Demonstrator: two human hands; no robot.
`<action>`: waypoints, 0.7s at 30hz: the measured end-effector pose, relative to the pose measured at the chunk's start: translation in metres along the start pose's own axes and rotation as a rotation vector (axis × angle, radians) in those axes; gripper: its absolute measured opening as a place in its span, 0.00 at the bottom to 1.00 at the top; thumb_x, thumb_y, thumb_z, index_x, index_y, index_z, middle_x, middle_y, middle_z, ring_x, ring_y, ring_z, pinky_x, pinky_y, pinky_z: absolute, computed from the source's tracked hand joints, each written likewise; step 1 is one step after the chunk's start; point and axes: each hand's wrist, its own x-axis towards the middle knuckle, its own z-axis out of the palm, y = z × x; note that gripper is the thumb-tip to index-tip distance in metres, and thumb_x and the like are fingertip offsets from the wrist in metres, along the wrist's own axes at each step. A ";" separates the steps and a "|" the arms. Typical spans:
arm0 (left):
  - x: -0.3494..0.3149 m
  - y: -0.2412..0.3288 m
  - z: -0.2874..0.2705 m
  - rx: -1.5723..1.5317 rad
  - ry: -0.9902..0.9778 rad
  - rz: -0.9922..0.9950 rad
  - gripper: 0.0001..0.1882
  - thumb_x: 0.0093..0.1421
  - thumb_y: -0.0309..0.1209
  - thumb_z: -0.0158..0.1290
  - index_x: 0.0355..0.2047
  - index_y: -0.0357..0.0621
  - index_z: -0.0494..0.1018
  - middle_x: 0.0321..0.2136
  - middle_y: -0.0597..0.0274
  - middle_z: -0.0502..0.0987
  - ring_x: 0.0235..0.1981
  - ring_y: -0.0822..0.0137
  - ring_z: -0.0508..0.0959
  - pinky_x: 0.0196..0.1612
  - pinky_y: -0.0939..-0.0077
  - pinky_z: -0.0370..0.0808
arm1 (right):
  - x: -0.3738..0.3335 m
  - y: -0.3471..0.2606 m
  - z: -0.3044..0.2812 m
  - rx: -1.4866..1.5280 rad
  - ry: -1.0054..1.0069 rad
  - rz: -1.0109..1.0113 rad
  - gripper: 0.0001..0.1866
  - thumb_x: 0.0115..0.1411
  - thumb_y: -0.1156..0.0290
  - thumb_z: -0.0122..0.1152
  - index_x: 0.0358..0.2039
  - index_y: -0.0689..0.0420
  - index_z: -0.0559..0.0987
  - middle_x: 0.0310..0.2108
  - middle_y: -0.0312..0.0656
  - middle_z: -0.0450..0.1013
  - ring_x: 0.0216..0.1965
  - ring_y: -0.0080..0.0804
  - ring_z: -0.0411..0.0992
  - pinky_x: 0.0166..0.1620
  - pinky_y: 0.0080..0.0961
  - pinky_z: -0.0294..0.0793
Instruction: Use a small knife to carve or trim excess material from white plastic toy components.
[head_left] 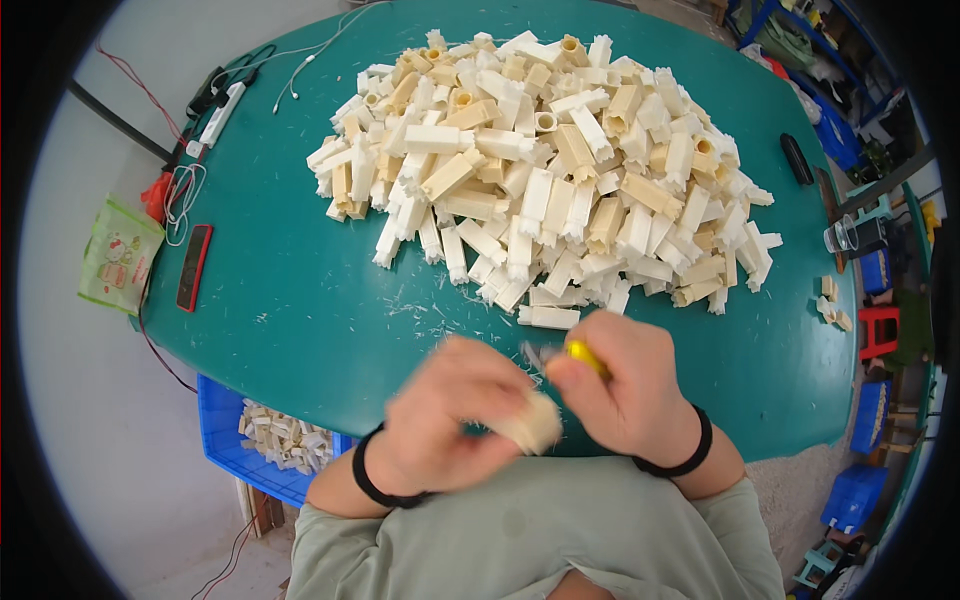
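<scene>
My left hand (445, 405), smeared by motion, is closed round a cream plastic tube piece (536, 424) near the table's front edge. Close beside it, my right hand (632, 388) grips a small yellow-handled knife (588, 357). Its grey blade is blurred and points left above the piece; whether the two touch I cannot tell. Just beyond both hands, a big heap of white and cream plastic tube pieces (535, 205) with jagged ends covers the middle and back of the green table (290, 345). White shavings (425, 310) lie scattered in front of the heap.
Below the table's left edge stands a blue bin (225, 435) holding more pieces. A red-edged phone (195, 267), a green plastic bag (120, 255) and a power strip (222, 115) are at the left. On the right are a clear cup (841, 235), a black object (796, 160) and a few loose pieces (832, 305).
</scene>
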 end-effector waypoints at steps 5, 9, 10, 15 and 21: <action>0.006 -0.005 -0.005 -0.262 0.054 -0.168 0.17 0.44 0.22 0.61 0.35 0.39 0.68 0.34 0.53 0.73 0.35 0.62 0.73 0.38 0.73 0.69 | 0.004 -0.003 -0.003 0.162 -0.065 0.201 0.16 0.55 0.62 0.58 0.19 0.61 0.69 0.14 0.42 0.61 0.13 0.34 0.58 0.17 0.25 0.58; 0.004 -0.004 -0.011 -0.675 0.143 -0.484 0.23 0.46 0.22 0.60 0.41 0.39 0.63 0.39 0.55 0.69 0.39 0.68 0.70 0.41 0.76 0.67 | 0.003 -0.003 -0.003 0.233 -0.101 0.216 0.16 0.56 0.61 0.57 0.20 0.61 0.70 0.15 0.41 0.62 0.14 0.32 0.58 0.18 0.24 0.58; 0.004 -0.008 -0.009 -0.668 0.145 -0.444 0.23 0.46 0.22 0.61 0.42 0.39 0.63 0.38 0.56 0.68 0.38 0.69 0.70 0.40 0.76 0.67 | 0.002 -0.003 -0.002 0.242 -0.109 0.220 0.16 0.56 0.61 0.57 0.20 0.61 0.70 0.15 0.41 0.62 0.14 0.31 0.59 0.18 0.23 0.59; -0.004 -0.016 -0.008 -0.523 0.235 -0.334 0.25 0.44 0.21 0.62 0.41 0.40 0.63 0.34 0.60 0.66 0.35 0.71 0.68 0.39 0.77 0.67 | 0.002 -0.003 0.003 0.230 -0.136 0.196 0.16 0.55 0.61 0.58 0.21 0.61 0.71 0.15 0.41 0.63 0.14 0.32 0.60 0.18 0.23 0.59; -0.001 -0.019 -0.021 -0.209 0.014 -0.246 0.19 0.47 0.21 0.58 0.40 0.38 0.65 0.38 0.56 0.68 0.37 0.67 0.70 0.40 0.77 0.67 | 0.001 0.005 0.004 0.218 -0.163 0.094 0.17 0.53 0.58 0.60 0.20 0.60 0.71 0.14 0.41 0.64 0.14 0.34 0.63 0.17 0.24 0.60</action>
